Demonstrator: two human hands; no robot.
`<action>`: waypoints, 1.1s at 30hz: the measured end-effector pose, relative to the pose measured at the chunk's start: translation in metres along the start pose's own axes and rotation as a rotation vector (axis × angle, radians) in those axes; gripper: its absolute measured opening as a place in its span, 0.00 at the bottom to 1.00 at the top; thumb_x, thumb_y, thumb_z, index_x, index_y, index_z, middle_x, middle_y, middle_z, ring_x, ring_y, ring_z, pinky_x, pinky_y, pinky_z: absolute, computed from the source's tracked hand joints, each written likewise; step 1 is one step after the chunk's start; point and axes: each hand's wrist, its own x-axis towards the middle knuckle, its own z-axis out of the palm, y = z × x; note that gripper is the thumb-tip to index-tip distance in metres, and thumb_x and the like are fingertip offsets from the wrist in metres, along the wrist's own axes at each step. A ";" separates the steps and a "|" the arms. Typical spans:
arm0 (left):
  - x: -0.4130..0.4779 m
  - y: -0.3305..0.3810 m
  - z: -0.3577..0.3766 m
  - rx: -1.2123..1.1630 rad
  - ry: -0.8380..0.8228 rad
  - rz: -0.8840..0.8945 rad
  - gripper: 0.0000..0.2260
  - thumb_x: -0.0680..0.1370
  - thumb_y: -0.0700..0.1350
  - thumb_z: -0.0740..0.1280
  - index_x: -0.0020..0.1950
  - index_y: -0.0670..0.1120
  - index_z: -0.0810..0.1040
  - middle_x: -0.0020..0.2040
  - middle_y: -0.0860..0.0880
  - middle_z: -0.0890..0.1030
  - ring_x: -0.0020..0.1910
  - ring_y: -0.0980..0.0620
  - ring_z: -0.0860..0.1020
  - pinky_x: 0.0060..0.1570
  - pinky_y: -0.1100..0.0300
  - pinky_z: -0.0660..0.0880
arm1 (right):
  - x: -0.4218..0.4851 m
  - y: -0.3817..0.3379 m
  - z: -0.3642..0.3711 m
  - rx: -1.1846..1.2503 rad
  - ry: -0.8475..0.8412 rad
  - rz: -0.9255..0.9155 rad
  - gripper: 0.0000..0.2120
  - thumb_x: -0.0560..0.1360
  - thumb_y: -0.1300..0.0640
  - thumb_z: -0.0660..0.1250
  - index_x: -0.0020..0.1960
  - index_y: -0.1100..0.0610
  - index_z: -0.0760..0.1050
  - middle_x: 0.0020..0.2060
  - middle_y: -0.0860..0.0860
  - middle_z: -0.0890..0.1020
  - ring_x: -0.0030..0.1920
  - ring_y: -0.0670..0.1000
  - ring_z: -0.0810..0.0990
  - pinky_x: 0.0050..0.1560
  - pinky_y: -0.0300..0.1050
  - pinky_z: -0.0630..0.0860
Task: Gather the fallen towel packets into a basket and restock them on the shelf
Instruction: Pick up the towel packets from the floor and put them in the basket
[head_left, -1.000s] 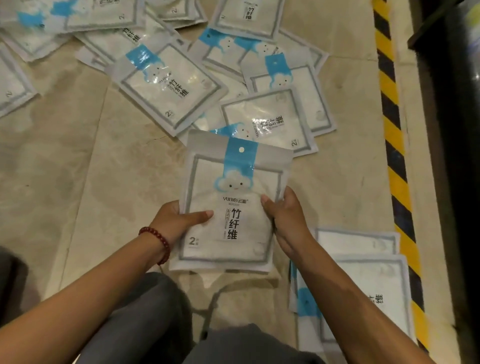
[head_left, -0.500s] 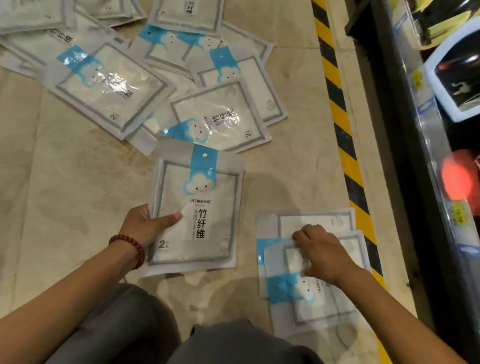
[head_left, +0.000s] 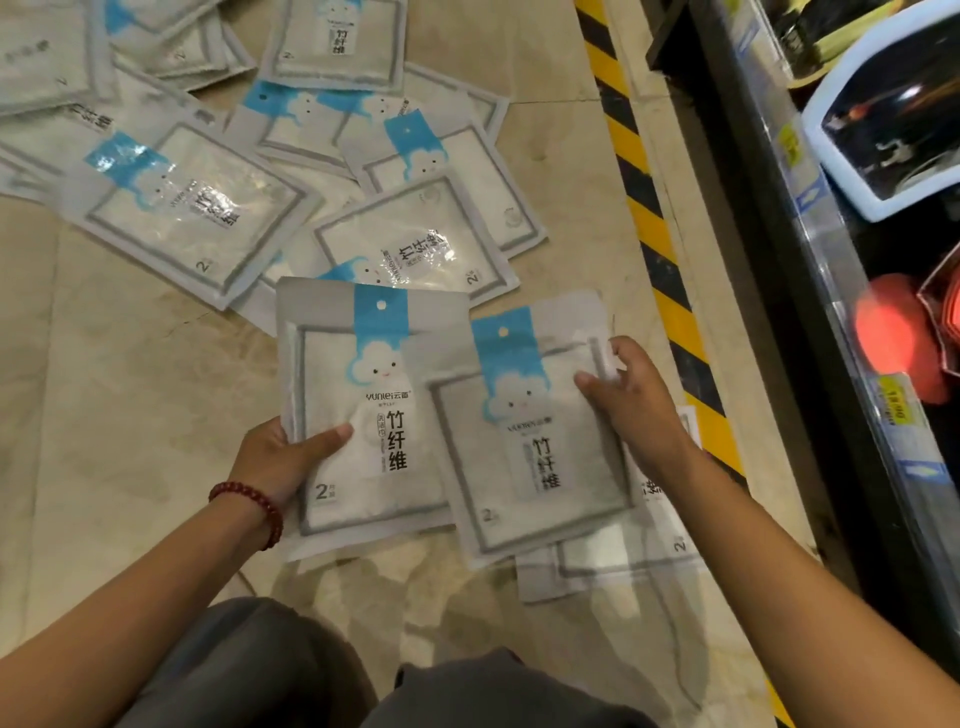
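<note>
My left hand (head_left: 283, 454), with a red bead bracelet on its wrist, grips a white-and-blue towel packet (head_left: 363, 415) by its left edge, thumb on the front. My right hand (head_left: 631, 408) holds a second packet (head_left: 524, 452) by its right edge; this one overlaps the first packet's right side. Both are lifted above the floor. One more packet (head_left: 613, 564) lies flat on the floor under my right hand. Several fallen packets (head_left: 192, 208) lie scattered and overlapping on the tiles ahead. No basket is in view.
A yellow-and-black hazard stripe (head_left: 660, 249) runs along the floor on the right. Beyond it stands the shelf (head_left: 831, 322) with price tags on its edge, a pale blue tub (head_left: 852, 156) and red items (head_left: 893, 343). My grey-trousered knees (head_left: 311, 675) are at the bottom.
My right hand let go of the first packet, reached to the pile at the right, picked up a second packet and brought it beside the first. The view swung right toward the shelf.
</note>
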 end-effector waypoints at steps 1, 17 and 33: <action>-0.001 0.000 0.002 -0.020 -0.022 -0.020 0.04 0.70 0.36 0.72 0.43 0.41 0.79 0.32 0.49 0.84 0.30 0.54 0.82 0.26 0.63 0.77 | 0.003 -0.002 0.012 0.027 0.060 0.025 0.07 0.76 0.62 0.66 0.52 0.55 0.70 0.48 0.57 0.80 0.47 0.56 0.81 0.45 0.50 0.79; 0.002 0.002 -0.005 -0.090 0.059 -0.042 0.20 0.55 0.42 0.78 0.44 0.43 0.80 0.39 0.44 0.85 0.40 0.45 0.84 0.40 0.49 0.81 | 0.008 0.023 0.050 -0.578 -0.021 0.024 0.18 0.74 0.58 0.68 0.62 0.59 0.72 0.56 0.54 0.76 0.54 0.51 0.76 0.52 0.40 0.70; 0.009 -0.002 -0.030 -0.086 0.074 -0.004 0.17 0.58 0.43 0.77 0.44 0.42 0.80 0.40 0.44 0.85 0.37 0.47 0.84 0.34 0.54 0.81 | 0.007 0.062 -0.017 -1.401 -0.220 -0.192 0.05 0.71 0.54 0.67 0.46 0.52 0.72 0.45 0.49 0.78 0.49 0.52 0.76 0.44 0.43 0.61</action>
